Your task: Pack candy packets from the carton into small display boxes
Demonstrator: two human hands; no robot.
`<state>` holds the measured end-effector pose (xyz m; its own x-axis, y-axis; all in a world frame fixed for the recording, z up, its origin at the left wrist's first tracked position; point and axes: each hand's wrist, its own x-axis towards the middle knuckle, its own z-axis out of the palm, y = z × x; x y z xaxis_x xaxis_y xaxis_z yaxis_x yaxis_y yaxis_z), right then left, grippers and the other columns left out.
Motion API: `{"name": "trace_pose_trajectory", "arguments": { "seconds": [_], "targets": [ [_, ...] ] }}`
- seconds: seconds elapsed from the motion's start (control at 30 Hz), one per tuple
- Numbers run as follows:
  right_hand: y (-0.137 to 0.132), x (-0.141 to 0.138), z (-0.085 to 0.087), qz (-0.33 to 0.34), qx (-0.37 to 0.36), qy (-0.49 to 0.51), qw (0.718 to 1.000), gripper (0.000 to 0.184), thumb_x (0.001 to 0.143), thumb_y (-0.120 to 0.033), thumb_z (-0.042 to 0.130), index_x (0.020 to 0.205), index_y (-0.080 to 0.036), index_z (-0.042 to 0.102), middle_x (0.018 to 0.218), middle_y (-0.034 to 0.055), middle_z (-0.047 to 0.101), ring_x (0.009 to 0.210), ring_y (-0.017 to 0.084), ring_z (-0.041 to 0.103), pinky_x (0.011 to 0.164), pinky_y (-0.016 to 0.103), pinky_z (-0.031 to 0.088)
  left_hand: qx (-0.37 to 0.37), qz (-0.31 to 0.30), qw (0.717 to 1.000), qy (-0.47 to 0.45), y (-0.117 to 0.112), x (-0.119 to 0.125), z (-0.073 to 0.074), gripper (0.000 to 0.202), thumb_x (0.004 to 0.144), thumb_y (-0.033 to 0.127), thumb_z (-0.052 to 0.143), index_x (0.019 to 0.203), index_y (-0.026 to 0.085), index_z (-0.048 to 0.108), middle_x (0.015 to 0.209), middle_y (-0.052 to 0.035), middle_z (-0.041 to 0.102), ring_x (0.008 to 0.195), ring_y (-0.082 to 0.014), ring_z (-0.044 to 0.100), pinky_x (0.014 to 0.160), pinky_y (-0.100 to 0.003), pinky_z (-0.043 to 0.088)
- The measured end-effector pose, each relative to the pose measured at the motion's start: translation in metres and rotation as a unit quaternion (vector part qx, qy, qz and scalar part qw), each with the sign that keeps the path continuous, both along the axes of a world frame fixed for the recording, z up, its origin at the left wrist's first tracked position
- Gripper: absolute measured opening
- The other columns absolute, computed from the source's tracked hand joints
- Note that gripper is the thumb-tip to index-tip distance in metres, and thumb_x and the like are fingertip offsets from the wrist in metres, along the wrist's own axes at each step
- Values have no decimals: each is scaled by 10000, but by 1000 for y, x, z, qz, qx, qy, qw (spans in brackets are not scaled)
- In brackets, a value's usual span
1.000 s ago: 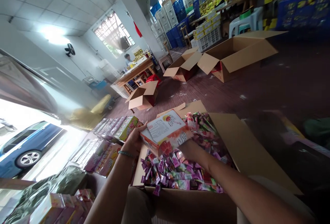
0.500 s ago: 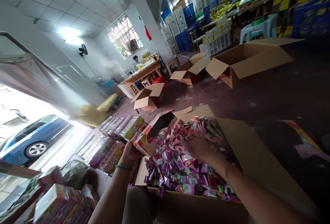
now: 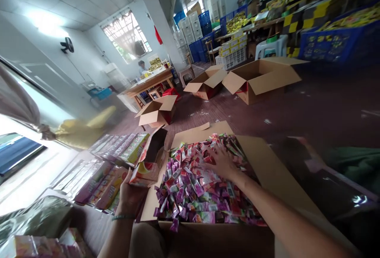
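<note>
The sachets (image 3: 192, 186) look glossy plastic, the carton (image 3: 268, 163) matt cardboard, the printed box (image 3: 145, 174) smooth card.

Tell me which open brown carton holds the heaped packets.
The nearest carton, beneath the right hand; the three open cartons farther away show no packets.

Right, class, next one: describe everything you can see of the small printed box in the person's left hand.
The small printed box looks like thin card, with orange, red and yellow print outside. It is open and tilted, its dark inside showing. The left hand holds its near end, by the left side of the large carton; whether box and carton touch is unclear.
</note>
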<state>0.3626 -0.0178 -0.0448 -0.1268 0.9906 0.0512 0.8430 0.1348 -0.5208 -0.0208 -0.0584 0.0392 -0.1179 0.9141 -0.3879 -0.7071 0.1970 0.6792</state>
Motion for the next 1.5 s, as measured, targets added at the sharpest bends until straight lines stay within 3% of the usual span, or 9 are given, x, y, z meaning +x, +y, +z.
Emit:
{"name": "trace_pose_trajectory", "arguments": {
  "seconds": [0.2, 0.4, 0.67, 0.83, 0.97, 1.1, 1.2, 1.37, 1.5],
  "targets": [
    [8, -41, -32, 141, -45, -77, 986, 835, 881, -859, 527, 1580, -411, 437, 1694, 113, 290, 1541, 514, 149, 1164, 773, 169, 9, 39, 998, -51, -5, -9, -35, 452, 1026, 397, 475, 1421, 233, 623, 1048, -137, 794, 857, -261, 786, 849, -428, 659],
    [-22, -83, -53, 225, -25, -117, 967, 649, 937, -679, 605, 1498, -357, 567, 1658, 133, 351, 1505, 506, 219, 1142, 793, 182, -24, 88, 995, -49, 6, -4, -46, 446, 1029, 464, 441, 1341, 258, 686, 904, -111, 795, 805, -292, 779, 705, -437, 657],
    [-42, -143, -80, 220, -87, -103, 966, 448, 914, -421, 678, 1337, -272, 679, 1624, 67, 417, 1454, 372, 344, 1146, 616, 328, 14, 77, 991, -108, 25, -10, -45, 485, 1046, 467, 411, 1372, 222, 673, 1059, -145, 800, 969, -308, 770, 890, -495, 624],
    [-30, -139, -42, 234, -149, -162, 947, 697, 819, -597, 797, 1410, -261, 643, 1638, 130, 383, 1487, 434, 283, 1185, 693, 246, 40, 104, 989, -96, 27, -8, -37, 515, 1066, 442, 354, 1389, 177, 655, 1002, -148, 801, 897, -293, 772, 838, -470, 626],
    [-27, -122, 8, 274, -205, -160, 926, 864, 733, -642, 863, 1495, -359, 568, 1637, 122, 370, 1460, 478, 328, 1128, 682, 371, 48, 103, 984, -137, 25, -16, -39, 510, 1054, 437, 392, 1386, 146, 648, 970, -154, 798, 801, -287, 763, 790, -459, 628],
    [-1, -123, 52, 263, -172, -84, 945, 598, 925, -544, 726, 1466, -319, 606, 1530, 109, 511, 1336, 344, 547, 1104, 425, 477, 49, 112, 980, -159, 23, -23, -39, 505, 1042, 435, 406, 1350, 134, 669, 965, -164, 800, 817, -311, 768, 859, -517, 621],
    [35, -131, 66, 214, -45, -116, 969, 445, 1044, -482, 542, 1392, -229, 654, 1376, 131, 629, 1225, 305, 612, 1068, 422, 493, 42, 119, 980, -151, 23, -20, -34, 498, 1048, 427, 401, 1348, 136, 672, 1018, -165, 800, 853, -308, 771, 883, -521, 617],
    [58, -115, 22, 175, -79, -228, 954, 695, 995, -691, 518, 1571, -306, 462, 1683, 125, 313, 1515, 441, 275, 1137, 764, 296, 27, 126, 984, -124, 23, -12, -30, 485, 1068, 416, 375, 1352, 159, 671, 968, -124, 806, 814, -267, 769, 771, -427, 631],
    [22, -72, -36, 151, -43, -232, 960, 790, 947, -816, 471, 1508, -265, 543, 1649, 152, 374, 1527, 454, 255, 1125, 841, 199, 37, 111, 983, -140, 24, -12, -36, 491, 1049, 461, 422, 1367, 175, 664, 982, -130, 806, 837, -293, 772, 741, -430, 633]
  ]
}}
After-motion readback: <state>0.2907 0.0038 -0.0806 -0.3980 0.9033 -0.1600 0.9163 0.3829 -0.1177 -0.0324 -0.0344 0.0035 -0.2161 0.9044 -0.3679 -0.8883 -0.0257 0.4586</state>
